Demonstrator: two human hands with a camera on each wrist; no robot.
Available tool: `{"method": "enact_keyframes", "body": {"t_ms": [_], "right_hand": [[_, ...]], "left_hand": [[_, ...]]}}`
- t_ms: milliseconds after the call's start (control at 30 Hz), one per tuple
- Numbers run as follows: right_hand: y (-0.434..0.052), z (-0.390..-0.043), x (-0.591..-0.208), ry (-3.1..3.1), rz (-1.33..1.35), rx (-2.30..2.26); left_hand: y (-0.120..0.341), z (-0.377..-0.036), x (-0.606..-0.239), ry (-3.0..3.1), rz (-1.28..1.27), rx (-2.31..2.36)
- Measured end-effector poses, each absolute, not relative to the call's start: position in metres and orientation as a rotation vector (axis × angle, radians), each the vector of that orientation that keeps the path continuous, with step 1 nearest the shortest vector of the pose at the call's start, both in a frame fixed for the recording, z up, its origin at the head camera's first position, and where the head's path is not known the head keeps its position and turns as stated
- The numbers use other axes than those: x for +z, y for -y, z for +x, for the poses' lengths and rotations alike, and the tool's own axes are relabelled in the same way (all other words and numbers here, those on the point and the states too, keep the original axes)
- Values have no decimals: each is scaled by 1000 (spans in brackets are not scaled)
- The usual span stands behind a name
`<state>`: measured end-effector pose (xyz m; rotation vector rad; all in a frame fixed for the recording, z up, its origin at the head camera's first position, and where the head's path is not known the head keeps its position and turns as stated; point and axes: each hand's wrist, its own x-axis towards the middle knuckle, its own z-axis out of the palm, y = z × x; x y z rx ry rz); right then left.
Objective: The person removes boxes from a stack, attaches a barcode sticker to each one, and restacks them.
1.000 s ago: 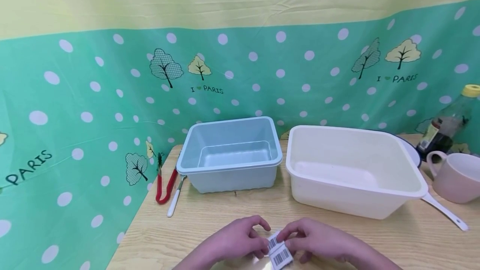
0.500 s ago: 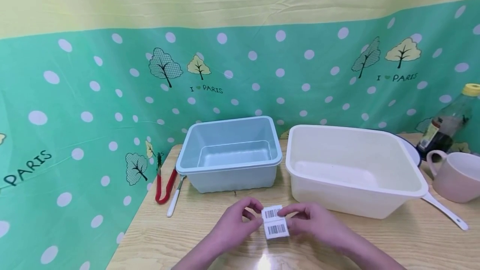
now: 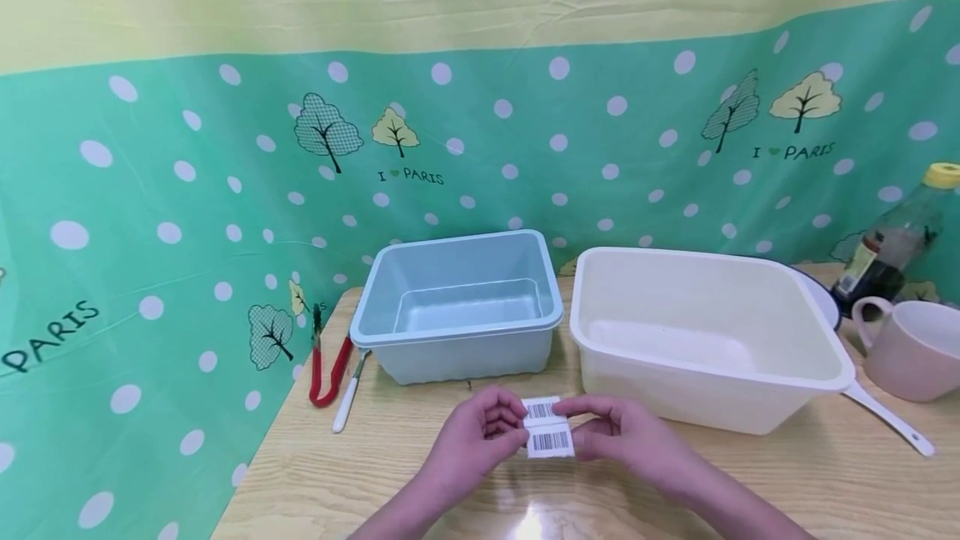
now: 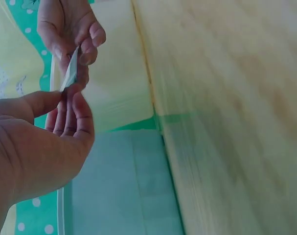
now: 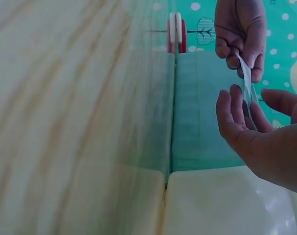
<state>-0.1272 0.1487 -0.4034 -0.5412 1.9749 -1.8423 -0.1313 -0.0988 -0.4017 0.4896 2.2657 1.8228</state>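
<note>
Two hands on one piece: the left hand [image 3: 480, 440] pinches the left edge of a small white, flat, roughly rectangular piece of paper or thin card with two black barcodes [image 3: 550, 433], thumb and index on it; the right hand [image 3: 622, 440] pinches the right edge much the same way. It sits on the near side of the light blue rectangular plastic bin [image 3: 465, 357] and the white rectangular plastic bin [image 3: 675, 398], roughly in front of the gap between them, and looks held off the pale wood-grain tabletop [image 3: 337, 482]. Good handling here means light, matched pinch force at both edges, hands level, no sideways pull; stock this thin would probably buckle or twist at the crease [image 3: 548, 422] if one side led. Fingertips best at the margins, off the bars. Barcoded face points up, toward the head camera; both wrist views catch it nearly edge-on. Long axis appears near–far, though foreshortening makes that a judgement; the crease between the barcodes runs left–right, bars standing near–far. Underside: can't tell.
</note>
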Motion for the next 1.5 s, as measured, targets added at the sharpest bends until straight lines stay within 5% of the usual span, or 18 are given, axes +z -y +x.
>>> {"method": "enact_keyframes", "body": {"t_ms": [367, 1500], "right_hand": [[-139, -114, -401, -2354, -810, -1606], [-130, -105, -399, -2433, -613, -1653]], "left_hand": [[93, -124, -399, -2223, 501, 1820], [82, -109, -401, -2120, 608, 1789]]}}
